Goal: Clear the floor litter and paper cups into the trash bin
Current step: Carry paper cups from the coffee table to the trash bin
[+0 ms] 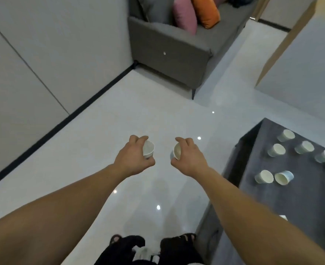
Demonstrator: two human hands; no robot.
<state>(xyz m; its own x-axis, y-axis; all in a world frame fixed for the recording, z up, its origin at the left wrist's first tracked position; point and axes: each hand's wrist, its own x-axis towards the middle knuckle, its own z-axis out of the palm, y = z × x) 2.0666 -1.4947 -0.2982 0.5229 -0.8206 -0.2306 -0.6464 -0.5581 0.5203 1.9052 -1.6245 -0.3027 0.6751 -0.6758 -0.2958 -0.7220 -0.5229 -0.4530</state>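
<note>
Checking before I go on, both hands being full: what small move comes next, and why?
Probably turn to look for the trash bin: the left hand grips one paper cup, the right hand a second cup, so neither can take more from the grey table, and no bin shows.

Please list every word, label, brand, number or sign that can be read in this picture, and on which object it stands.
No text can be read here.
Left-hand paper cup: faint dark marks near its base, too blurred to read.
Right-hand paper cup: no print visible.
Paper cups on the grey table, such as this one: plain pale sides, no print visible.
</note>
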